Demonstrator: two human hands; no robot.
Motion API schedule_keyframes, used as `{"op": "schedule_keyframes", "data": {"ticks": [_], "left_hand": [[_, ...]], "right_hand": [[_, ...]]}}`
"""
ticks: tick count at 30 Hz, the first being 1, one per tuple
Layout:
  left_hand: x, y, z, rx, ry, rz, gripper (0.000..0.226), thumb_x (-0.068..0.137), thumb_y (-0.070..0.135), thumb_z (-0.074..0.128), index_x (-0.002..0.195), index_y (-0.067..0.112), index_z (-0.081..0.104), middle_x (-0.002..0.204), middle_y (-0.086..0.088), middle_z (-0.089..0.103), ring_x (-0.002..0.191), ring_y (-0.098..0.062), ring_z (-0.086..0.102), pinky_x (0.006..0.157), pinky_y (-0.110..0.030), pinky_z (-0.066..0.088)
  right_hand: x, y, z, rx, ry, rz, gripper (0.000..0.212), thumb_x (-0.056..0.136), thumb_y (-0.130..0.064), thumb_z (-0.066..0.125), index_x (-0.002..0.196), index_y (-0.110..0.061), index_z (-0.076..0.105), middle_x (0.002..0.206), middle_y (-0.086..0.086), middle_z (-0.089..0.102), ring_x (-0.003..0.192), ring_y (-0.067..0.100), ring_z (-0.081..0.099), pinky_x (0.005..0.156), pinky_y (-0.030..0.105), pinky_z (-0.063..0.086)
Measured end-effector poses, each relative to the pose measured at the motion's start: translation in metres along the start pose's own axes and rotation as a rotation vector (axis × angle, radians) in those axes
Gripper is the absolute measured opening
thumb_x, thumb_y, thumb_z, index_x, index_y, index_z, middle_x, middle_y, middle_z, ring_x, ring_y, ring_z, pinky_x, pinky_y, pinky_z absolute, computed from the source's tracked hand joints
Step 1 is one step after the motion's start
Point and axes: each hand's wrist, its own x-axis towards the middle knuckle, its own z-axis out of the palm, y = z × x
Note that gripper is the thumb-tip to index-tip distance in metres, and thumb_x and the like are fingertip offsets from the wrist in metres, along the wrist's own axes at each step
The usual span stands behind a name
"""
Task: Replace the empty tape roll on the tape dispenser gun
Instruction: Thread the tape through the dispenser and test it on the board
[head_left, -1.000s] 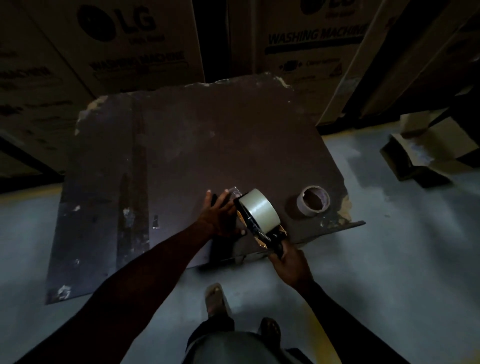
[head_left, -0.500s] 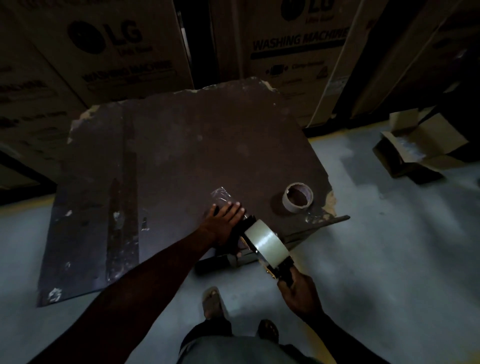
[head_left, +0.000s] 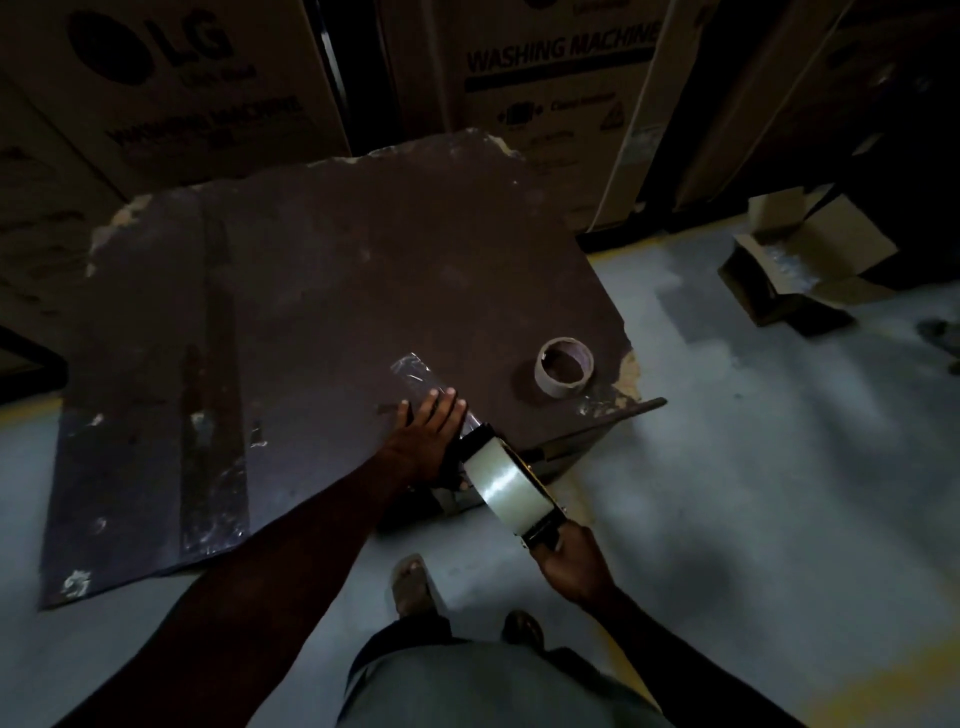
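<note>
A worn, dark board (head_left: 291, 322) served as your table in a dim storeroom, its corners chipped, with tall washing-machine cartons (head_left: 550, 93) behind it and an opened cardboard box (head_left: 800, 270) on the grey floor (head_left: 753, 467) to the right. The light was poor — the dispenser's frame could hardly be made out, and what held the board up was hidden. Your left hand (head_left: 426, 436) lay flat, fingers spread, near the board's front edge, pressing down a clear strip of tape (head_left: 415, 371) that ran from under your fingers toward the board's middle. Your right hand (head_left: 571, 564) was closed around the handle of the tape dispenser gun (head_left: 514, 488), held just off the front edge with a full tape roll (head_left: 506, 486) mounted — its front end just beside your left hand. The empty tape roll (head_left: 563, 366) stood near the front right corner, apart from both hands.
</note>
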Motion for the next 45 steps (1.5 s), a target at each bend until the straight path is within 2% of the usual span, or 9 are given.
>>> {"op": "schedule_keyframes", "data": {"ticks": [5,8,11,14,18,27,38,42,45], "left_hand": [[-0.001,0.001,-0.009,-0.066,-0.057,-0.010,0.122,0.063,0.078,0.052,0.153,0.020,-0.005,0.164,-0.003,-0.010,0.151,-0.027,-0.005,0.115,-0.062,0.010],[0.000,0.001,-0.010,-0.075,-0.075,-0.015,0.123,0.066,0.069,0.066,0.153,0.021,-0.007,0.163,-0.002,-0.013,0.150,-0.027,-0.007,0.114,-0.063,0.010],[0.000,0.002,-0.011,-0.074,-0.092,-0.016,0.123,0.068,0.068,0.067,0.153,0.021,-0.008,0.163,-0.002,-0.014,0.150,-0.028,-0.008,0.114,-0.063,0.011],[-0.002,0.005,-0.014,-0.050,-0.105,-0.029,0.121,0.069,0.065,0.067,0.153,0.019,-0.007,0.163,-0.003,-0.012,0.150,-0.029,-0.006,0.115,-0.062,0.013],[-0.002,0.009,-0.017,-0.009,-0.102,-0.038,0.120,0.070,0.063,0.068,0.153,0.017,-0.005,0.164,-0.006,-0.009,0.150,-0.030,-0.002,0.113,-0.060,0.020],[-0.005,0.011,-0.020,-0.021,-0.107,-0.029,0.119,0.071,0.060,0.070,0.153,0.016,-0.005,0.163,-0.007,-0.009,0.150,-0.032,-0.001,0.113,-0.061,0.021],[-0.004,0.010,-0.019,-0.046,-0.107,-0.038,0.121,0.071,0.064,0.068,0.153,0.018,-0.008,0.163,-0.005,-0.012,0.150,-0.031,-0.004,0.114,-0.058,0.020],[-0.004,0.011,-0.019,-0.083,-0.119,-0.038,0.121,0.072,0.061,0.070,0.153,0.019,-0.010,0.163,-0.004,-0.014,0.150,-0.030,-0.007,0.115,-0.060,0.017],[-0.005,0.011,-0.020,-0.095,-0.128,-0.048,0.122,0.071,0.061,0.070,0.153,0.019,-0.010,0.163,-0.003,-0.015,0.150,-0.030,-0.008,0.116,-0.060,0.015]], "right_hand": [[0.000,0.035,0.001,-0.026,0.035,0.047,0.034,0.077,-0.038,0.075,0.089,-0.007,0.072,0.084,0.005,0.077,0.082,0.017,0.073,0.068,0.032,0.057],[-0.012,0.046,0.000,-0.046,0.062,0.083,0.024,0.077,-0.026,0.080,0.075,-0.005,0.068,0.077,0.014,0.075,0.077,0.028,0.074,0.063,0.034,0.054],[-0.014,0.043,-0.003,-0.021,0.058,0.101,0.017,0.078,-0.020,0.081,0.077,-0.008,0.069,0.081,0.019,0.075,0.077,0.026,0.073,0.065,0.032,0.052],[-0.005,0.037,-0.005,-0.015,0.029,0.134,0.034,0.081,-0.028,0.079,0.100,0.000,0.073,0.098,0.021,0.076,0.093,0.035,0.072,0.073,0.034,0.054],[0.004,0.033,-0.004,-0.015,0.020,0.187,0.048,0.081,-0.042,0.076,0.115,-0.009,0.070,0.111,0.018,0.074,0.106,0.035,0.069,0.078,0.030,0.052],[-0.004,0.026,0.008,-0.037,0.018,0.260,0.047,0.085,-0.042,0.072,0.119,-0.011,0.065,0.111,0.014,0.072,0.103,0.034,0.068,0.074,0.025,0.043],[-0.002,0.041,0.016,-0.140,-0.055,0.169,0.046,0.081,-0.048,0.066,0.121,-0.024,0.066,0.117,0.005,0.073,0.107,0.030,0.069,0.085,0.033,0.054],[0.000,0.052,0.015,-0.008,-0.027,0.225,0.056,0.072,-0.054,0.073,0.118,-0.024,0.069,0.111,0.002,0.075,0.102,0.027,0.071,0.082,0.032,0.055],[-0.001,0.055,0.008,0.104,-0.052,0.239,0.043,0.071,-0.047,0.078,0.108,-0.024,0.071,0.078,-0.004,0.071,0.064,0.018,0.064,0.061,0.029,0.050]]}}
